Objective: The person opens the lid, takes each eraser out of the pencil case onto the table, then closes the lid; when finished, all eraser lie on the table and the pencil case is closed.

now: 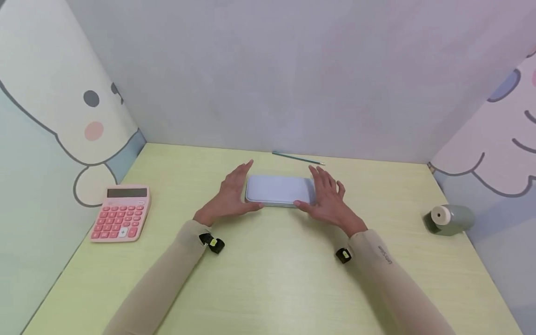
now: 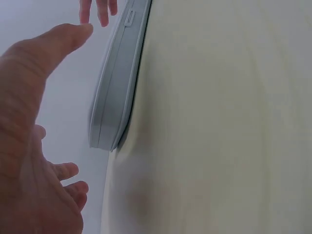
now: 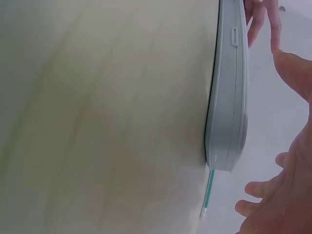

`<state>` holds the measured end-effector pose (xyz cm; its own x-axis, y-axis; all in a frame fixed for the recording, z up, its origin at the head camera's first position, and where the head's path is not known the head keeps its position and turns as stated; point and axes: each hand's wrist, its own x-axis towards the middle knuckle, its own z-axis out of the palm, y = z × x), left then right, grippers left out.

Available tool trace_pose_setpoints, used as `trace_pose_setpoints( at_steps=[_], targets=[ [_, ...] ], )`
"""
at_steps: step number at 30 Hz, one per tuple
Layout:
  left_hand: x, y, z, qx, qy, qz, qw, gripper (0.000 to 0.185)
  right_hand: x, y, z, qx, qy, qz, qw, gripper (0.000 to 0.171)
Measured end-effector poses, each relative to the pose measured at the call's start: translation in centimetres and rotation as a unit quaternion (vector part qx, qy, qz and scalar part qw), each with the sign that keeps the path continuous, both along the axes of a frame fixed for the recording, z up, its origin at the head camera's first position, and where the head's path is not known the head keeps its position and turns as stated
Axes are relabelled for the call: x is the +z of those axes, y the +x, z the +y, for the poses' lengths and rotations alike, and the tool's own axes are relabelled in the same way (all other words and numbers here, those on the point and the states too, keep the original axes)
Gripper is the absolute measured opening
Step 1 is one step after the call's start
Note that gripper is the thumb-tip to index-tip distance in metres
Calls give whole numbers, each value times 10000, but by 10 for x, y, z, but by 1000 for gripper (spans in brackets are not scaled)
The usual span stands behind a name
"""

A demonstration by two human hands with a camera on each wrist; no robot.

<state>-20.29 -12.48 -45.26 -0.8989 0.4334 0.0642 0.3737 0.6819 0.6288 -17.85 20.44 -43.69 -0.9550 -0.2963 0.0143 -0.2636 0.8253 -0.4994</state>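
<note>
- Pale blue-grey case [image 1: 278, 190]: a flat, shallow, round-cornered box lying closed on the yellow-green bench [image 1: 268, 279], towards the rear centre, long axis across the view
- Left hand [image 1: 232, 195]: fingers straight and spread, set at the case's left end; thumb lies along the near edge; the left wrist view [image 2: 34, 126] shows palm and thumb near the end wall, and contact cannot be told there
- Right hand [image 1: 328, 197]: likewise unclenched, fingers extended over the case's right end, thumb at the near edge; neither hand curls round the case
- Seam and small latch [image 3: 234, 36]: a line runs round the side wall, with a little catch on the long front edge, seen in the right wrist view
- Handling, as judged: the case looks rigid, thin-walled and light, with a smooth finish likely to slide on the bench; the two short ends offer the firmest hold, the latch side being the place to part lid from base
- Green pencil [image 1: 298, 158]: lies just behind the case, near the back wall
- Pink calculator [image 1: 122, 217]: far left, well apart
- Grey-green sharpener [image 1: 449, 219]: far right, well apart
</note>
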Motion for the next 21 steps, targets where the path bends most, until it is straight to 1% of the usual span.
trace_pose_setpoints(
  at_steps=[5, 11, 14, 21],
  targets=[
    [-3, -3, 9, -106, 317, -57, 9994, 124, -5, -2, -5, 95, -269, -202, 9994, 110],
    [-7, -4, 17, -190, 507, -187, 9984, 125, -12, -4, -10, 244, -581, -188, 9978, 106],
    [-9, -4, 21, -223, 611, -201, 9977, 124, -15, -3, -12, 251, -732, -209, 9968, 104],
    [-15, -5, 28, -177, 642, 0, 9978, 123, -23, -3, -17, 126, -878, -15, 9961, 102]
  ],
)
